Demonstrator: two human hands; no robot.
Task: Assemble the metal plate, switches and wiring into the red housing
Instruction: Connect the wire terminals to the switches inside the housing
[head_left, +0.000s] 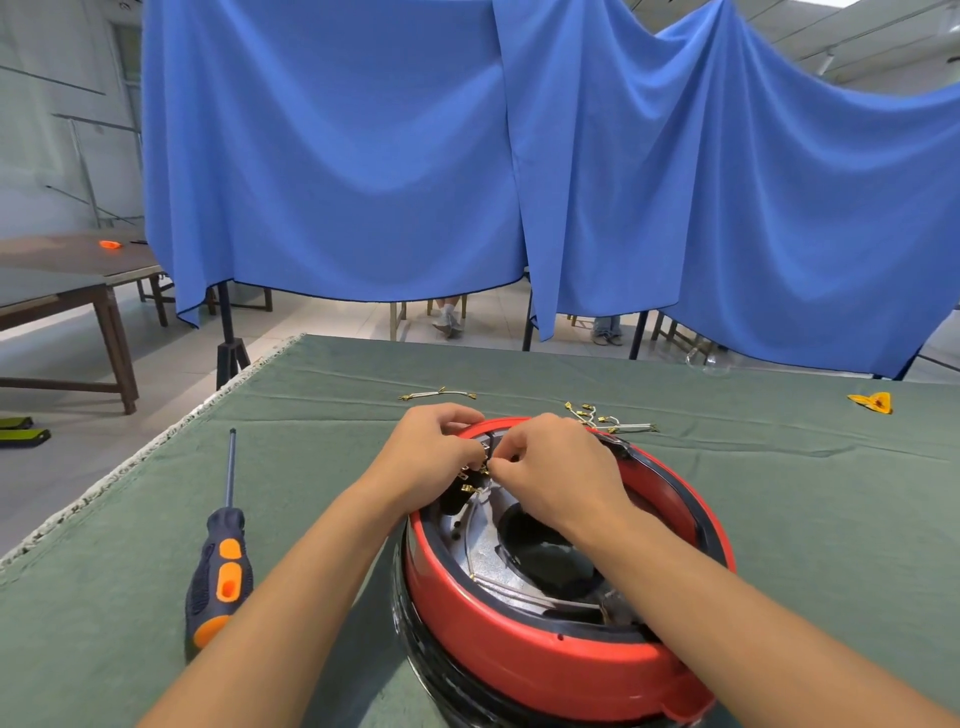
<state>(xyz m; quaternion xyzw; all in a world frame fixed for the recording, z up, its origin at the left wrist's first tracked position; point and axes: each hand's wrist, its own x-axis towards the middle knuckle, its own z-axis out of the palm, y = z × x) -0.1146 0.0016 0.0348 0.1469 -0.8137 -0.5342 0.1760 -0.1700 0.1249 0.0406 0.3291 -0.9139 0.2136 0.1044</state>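
Red housing (545, 654): both hands' grips, left (431, 457) and right (550, 467), pinch its wiring (475, 480); no readable writing.

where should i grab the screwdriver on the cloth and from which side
Take the screwdriver by its fat black-and-orange handle, coming down from above. It lies flat on the green cloth, handle toward you and thin shaft pointing away, left of the red housing, so the left hand seems nearer.

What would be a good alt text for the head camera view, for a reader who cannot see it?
Both hands, left and right, pinch small wire connectors over the metal plate inside a round red housing on a green-covered table. A screwdriver lies to its left, loose wires beyond it.
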